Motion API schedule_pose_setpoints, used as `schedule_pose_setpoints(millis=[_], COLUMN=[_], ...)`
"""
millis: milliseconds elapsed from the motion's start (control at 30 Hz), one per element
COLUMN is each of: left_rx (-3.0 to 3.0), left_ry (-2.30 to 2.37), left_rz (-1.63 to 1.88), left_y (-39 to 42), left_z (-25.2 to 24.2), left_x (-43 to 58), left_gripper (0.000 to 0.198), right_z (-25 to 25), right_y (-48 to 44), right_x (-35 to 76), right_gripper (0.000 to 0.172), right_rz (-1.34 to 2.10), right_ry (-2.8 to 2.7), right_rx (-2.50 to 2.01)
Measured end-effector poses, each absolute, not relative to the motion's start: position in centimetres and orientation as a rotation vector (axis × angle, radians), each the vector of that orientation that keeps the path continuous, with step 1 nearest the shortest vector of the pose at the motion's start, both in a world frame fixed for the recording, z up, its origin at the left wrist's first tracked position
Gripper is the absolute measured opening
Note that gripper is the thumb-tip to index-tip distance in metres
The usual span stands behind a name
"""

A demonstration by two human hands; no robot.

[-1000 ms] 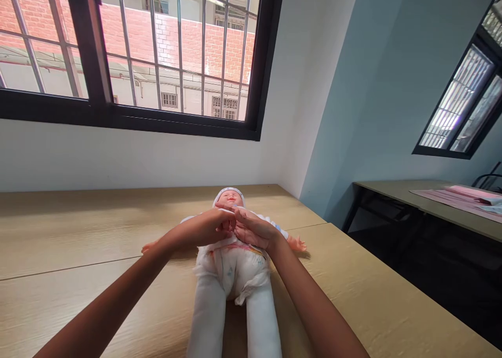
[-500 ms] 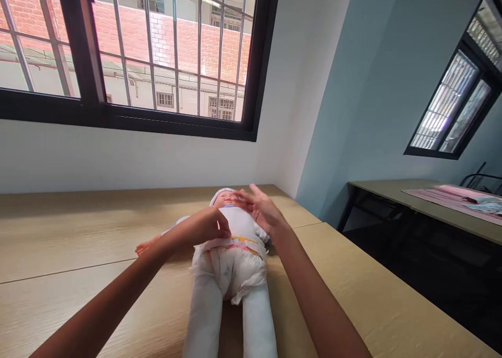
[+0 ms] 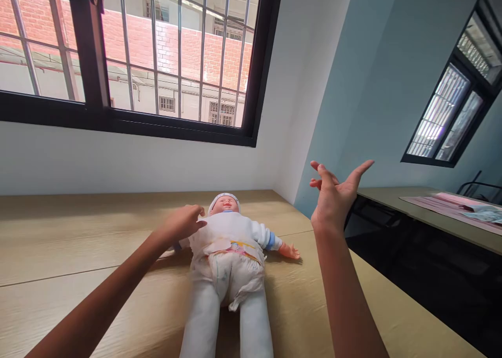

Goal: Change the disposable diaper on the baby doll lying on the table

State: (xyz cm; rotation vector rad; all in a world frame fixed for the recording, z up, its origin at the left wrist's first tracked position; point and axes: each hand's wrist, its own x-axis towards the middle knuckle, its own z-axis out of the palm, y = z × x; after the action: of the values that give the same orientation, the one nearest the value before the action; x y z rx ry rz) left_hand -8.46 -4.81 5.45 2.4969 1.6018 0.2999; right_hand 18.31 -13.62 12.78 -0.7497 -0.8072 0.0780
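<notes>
A baby doll [image 3: 231, 227] lies on its back on the wooden table, its head at the far end and its legs toward me. It wears a white top with blue trim, a white cap and a diaper [image 3: 235, 269] with a colourful waistband. My left hand [image 3: 183, 224] is at the doll's upper side, fingers curved and apart; I cannot make out anything held. My right hand [image 3: 333, 193] is raised in the air to the right of the doll, its fingers spread, with nothing in it. The doll's arm on the left is mostly hidden behind my left hand.
The wooden table [image 3: 98, 243] meets a white wall under a barred window [image 3: 176, 59]. To the right, beyond a gap, another table [image 3: 388, 193] holds pink cloth [image 3: 431, 203] and a light blue cloth item [image 3: 484, 214].
My right hand has swung away from the doll's chest, up and to the right, fingers spread. My left hand has moved from the diaper's waistband toward the doll's shoulder.
</notes>
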Motion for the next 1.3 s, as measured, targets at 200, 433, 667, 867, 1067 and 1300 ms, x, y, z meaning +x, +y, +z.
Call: schedule_pose_setpoints(millis=[200,433,667,867,1067,1300], left_rx=[2.427,2.343,2.224,2.174,2.194,2.226], left_ry=[1.76,1.756,1.679,1.575,1.529,1.583], left_rz=[-0.049,-0.204,-0.244,-0.148,-0.074,0.109], left_y=[-3.1,-3.3,-1.8,-0.7,-0.4,-0.9], left_z=[5.7,5.8,5.0,4.7,4.5,3.9], left_x=[-11.9,-12.1,-13.1,-13.8,-13.2,-12.1], left_gripper=[0.036,0.016,0.017,0.018,0.022,0.029], right_z=[13.3,10.1,3.6,2.4,1.6,1.3], right_y=[-14.2,-11.0,-7.0,-5.8,-5.0,-5.0], right_x=[18.5,22.2,24.3,24.8,24.9,24.0], right_gripper=[0.1,0.056,0.043,0.02,0.023,0.036], right_rz=[0.098,0.401,0.746,0.814,0.861,0.857], right_ry=[-0.791,-1.59,-1.913,-2.069,-2.068,-1.976], right_rx=[-0.743,-1.455,-2.185,-2.055,-1.947,-1.898])
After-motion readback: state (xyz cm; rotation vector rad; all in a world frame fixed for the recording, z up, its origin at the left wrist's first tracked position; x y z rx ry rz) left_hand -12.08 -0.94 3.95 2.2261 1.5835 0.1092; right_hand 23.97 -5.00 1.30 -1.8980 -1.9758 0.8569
